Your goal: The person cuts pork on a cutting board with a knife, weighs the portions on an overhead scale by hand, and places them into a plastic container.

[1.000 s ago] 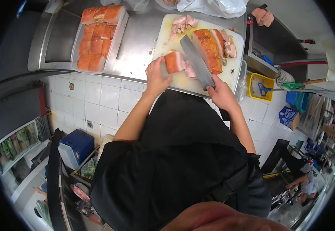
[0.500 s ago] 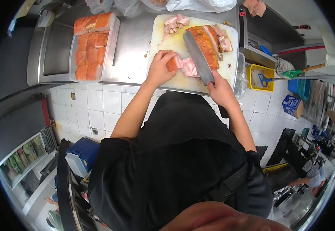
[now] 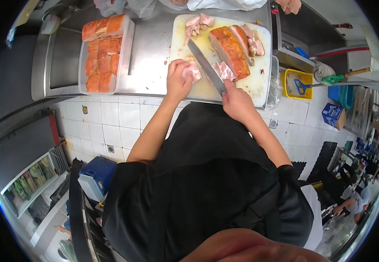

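Observation:
My right hand (image 3: 238, 101) is closed on the handle end of a cleaver (image 3: 207, 65), its blade slanting up and left over the white cutting board (image 3: 259, 92). With curled fingers, my left hand (image 3: 179, 81) grips a pale pink meat piece (image 3: 193, 72) left of the blade. Sliced pink meat (image 3: 223, 70) lies just right of the blade. Farther right is a large slab of browned meat (image 3: 231, 51), with cut strips (image 3: 253, 40) beside it. More small pieces (image 3: 197, 25) lie at the board's top left.
A clear tray (image 3: 126, 56) of browned meat blocks stands on the steel counter (image 3: 150, 48) at left. Plastic bags (image 3: 226, 4) lie behind the board. A yellow bin (image 3: 297, 84) is at right. Another person (image 3: 354, 201) is at the far lower right.
The cleaver has moved left, away from the slab, and now stands between the sliced meat and my left hand. The meat in my left hand has turned, showing its pink side.

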A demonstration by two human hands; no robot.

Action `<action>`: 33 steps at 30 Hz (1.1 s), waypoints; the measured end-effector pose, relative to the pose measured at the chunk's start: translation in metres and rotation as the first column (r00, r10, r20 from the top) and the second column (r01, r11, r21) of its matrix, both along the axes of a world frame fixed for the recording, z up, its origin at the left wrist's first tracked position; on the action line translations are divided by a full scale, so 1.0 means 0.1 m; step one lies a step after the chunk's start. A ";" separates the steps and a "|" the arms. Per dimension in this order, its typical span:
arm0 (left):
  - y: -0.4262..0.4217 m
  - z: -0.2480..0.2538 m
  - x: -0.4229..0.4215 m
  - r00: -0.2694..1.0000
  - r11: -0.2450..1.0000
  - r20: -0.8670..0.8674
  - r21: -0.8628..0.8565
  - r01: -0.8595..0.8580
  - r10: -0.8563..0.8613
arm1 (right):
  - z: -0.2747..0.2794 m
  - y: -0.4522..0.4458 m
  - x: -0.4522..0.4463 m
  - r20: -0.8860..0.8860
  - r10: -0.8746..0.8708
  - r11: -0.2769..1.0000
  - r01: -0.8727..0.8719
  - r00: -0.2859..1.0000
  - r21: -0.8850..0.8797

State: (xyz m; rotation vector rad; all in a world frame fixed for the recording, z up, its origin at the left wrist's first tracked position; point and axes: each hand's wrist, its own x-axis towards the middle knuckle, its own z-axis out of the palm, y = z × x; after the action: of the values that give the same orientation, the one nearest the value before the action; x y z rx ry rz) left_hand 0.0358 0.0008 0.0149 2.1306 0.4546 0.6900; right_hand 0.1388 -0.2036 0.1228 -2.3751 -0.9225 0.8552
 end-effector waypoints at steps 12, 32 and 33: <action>-0.02 -0.12 0.13 0.998 0.991 -0.005 0.123 -0.060 0.061 | -0.04 0.13 -0.06 0.040 0.053 0.998 -0.052 0.998 -0.031; 0.65 0.71 1.13 0.946 0.914 -0.297 0.333 0.232 -0.131 | 0.22 -0.79 0.32 0.003 -0.449 0.893 0.448 0.894 0.050; 0.68 0.66 1.22 0.944 0.910 -0.299 0.336 0.244 -0.142 | 0.20 -0.86 0.32 0.023 -0.471 0.880 0.469 0.882 0.078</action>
State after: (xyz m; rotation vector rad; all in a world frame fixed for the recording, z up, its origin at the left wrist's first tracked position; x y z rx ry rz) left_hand 0.1577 0.0685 0.0813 2.6032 0.2595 0.3922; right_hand 0.1710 -0.2893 0.1432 -2.4073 -0.3448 0.5695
